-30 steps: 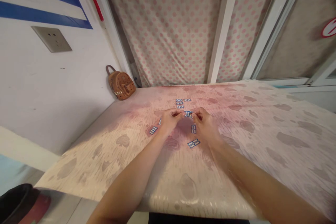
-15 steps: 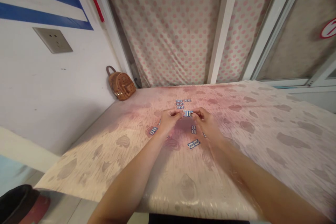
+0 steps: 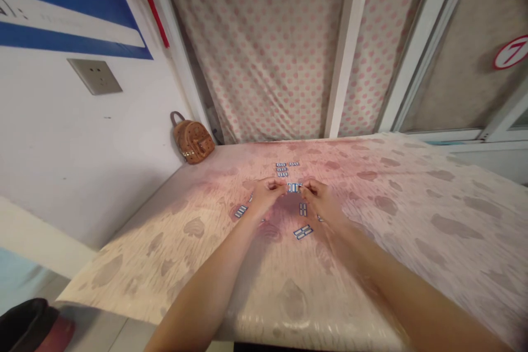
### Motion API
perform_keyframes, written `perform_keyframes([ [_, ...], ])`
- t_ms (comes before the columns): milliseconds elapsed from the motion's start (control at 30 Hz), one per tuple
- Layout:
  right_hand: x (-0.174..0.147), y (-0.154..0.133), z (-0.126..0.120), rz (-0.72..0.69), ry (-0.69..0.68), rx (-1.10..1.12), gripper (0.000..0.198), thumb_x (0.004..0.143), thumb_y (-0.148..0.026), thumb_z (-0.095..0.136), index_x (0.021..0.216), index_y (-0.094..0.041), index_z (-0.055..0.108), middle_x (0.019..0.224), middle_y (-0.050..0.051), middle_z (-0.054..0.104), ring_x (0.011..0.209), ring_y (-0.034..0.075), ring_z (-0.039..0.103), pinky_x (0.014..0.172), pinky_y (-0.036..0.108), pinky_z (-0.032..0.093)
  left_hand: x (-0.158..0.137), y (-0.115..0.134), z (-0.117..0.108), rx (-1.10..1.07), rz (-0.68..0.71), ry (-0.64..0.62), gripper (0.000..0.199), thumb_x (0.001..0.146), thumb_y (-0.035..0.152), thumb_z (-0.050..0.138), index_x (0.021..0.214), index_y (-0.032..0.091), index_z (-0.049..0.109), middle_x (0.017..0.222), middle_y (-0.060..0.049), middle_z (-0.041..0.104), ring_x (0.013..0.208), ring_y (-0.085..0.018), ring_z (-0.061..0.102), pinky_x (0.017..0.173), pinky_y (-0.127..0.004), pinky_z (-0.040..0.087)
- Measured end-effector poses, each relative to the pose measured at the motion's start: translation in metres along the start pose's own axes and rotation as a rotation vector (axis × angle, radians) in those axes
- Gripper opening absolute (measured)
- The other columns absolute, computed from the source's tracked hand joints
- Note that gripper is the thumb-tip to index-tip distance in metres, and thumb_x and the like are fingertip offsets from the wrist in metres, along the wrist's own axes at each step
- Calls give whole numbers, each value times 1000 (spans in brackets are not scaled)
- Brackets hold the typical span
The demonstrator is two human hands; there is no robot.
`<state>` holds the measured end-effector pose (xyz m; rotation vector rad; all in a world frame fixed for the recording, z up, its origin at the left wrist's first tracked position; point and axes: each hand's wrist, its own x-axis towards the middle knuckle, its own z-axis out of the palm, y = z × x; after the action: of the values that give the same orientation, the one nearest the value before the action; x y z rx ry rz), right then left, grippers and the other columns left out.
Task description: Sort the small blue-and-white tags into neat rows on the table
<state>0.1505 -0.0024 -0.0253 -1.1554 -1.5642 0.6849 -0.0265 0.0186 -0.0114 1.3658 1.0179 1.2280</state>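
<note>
A small flat blue-edged piece with pale strips is held just above the table, between my two hands. My left hand pinches its left end with thumb and forefinger. At its right end, the fingertips of my right hand are closed on it too. Similar pieces lie around them: a small group beyond the hands, one beside it, and one by my left wrist. Nearer me are a short piece and a slanted wider piece. My wrists partly cover a few more.
A patterned cloth covers the table. At its back left corner, a small brown backpack leans by the wall. Behind the table hangs a dotted curtain. A dark and red bin stands on the floor, lower left.
The camera view has tilted slightly, so everything sits a little lower in the picture. Both hands keep their pinch on the flat piece, and the other pieces lie as before.
</note>
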Motion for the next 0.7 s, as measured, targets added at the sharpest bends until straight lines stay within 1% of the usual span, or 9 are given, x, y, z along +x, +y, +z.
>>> perform_keyframes([
  [100, 5, 1, -11, 36, -13, 50, 21, 80, -41, 53, 74, -22, 58, 62, -2, 59, 57, 15, 55, 59, 28, 44, 12, -1, -4, 23, -33, 25, 22, 61, 31, 80, 71, 14, 71, 64, -2, 68, 58, -11, 59, 59, -23, 46],
  [167, 7, 0, -27, 62, 10, 78, 20, 78, -40, 55, 79, -21, 60, 63, -1, 62, 57, 16, 57, 59, 29, 46, 27, 0, -6, 50, -49, 59, 20, 61, 30, 79, 69, 14, 71, 62, -2, 67, 56, -10, 58, 58, -22, 45],
  [233, 7, -1, -46, 72, 35, 90, 20, 76, -40, 56, 79, -21, 61, 64, -1, 63, 57, 16, 57, 60, 30, 47, 47, -1, -4, 112, -57, 98, 16, 61, 28, 78, 67, 14, 71, 61, -1, 66, 54, -10, 57, 56, -21, 43],
  [333, 1, 2, -73, 106, 48, 40, 22, 76, -42, 57, 75, -21, 63, 65, 2, 63, 58, 16, 58, 60, 31, 47, 79, -6, 8, 267, -46, 179, 8, 61, 22, 77, 63, 15, 72, 58, -1, 65, 55, -11, 56, 54, -20, 40],
  [400, -4, 7, -83, 132, 51, 13, 24, 77, -43, 58, 74, -21, 64, 66, 3, 64, 60, 17, 58, 61, 31, 47, 99, -14, 20, 351, -65, 214, 8, 61, 18, 77, 58, 15, 70, 53, -1, 62, 53, -12, 57, 53, -21, 40],
  [533, -11, 16, -87, 127, 36, 35, 26, 78, -44, 56, 67, -22, 61, 64, 3, 62, 59, 17, 57, 59, 31, 46, 125, -32, 41, 411, -105, 241, 19, 59, 18, 81, 51, 15, 64, 47, -3, 59, 52, -16, 60, 52, -24, 42],
  [633, -13, 14, -84, 102, 35, 57, 24, 80, -43, 55, 69, -22, 62, 65, 3, 61, 58, 17, 56, 57, 30, 46, 134, -41, 46, 425, -97, 228, 24, 57, 22, 84, 51, 15, 61, 47, -5, 60, 55, -20, 64, 53, -25, 43],
  [700, -14, 8, -83, 102, 39, 49, 23, 81, -43, 55, 73, -22, 64, 66, 2, 62, 58, 16, 55, 56, 30, 46, 136, -43, 44, 403, -52, 175, 25, 58, 27, 84, 53, 15, 62, 49, -6, 61, 60, -22, 66, 54, -26, 44],
])
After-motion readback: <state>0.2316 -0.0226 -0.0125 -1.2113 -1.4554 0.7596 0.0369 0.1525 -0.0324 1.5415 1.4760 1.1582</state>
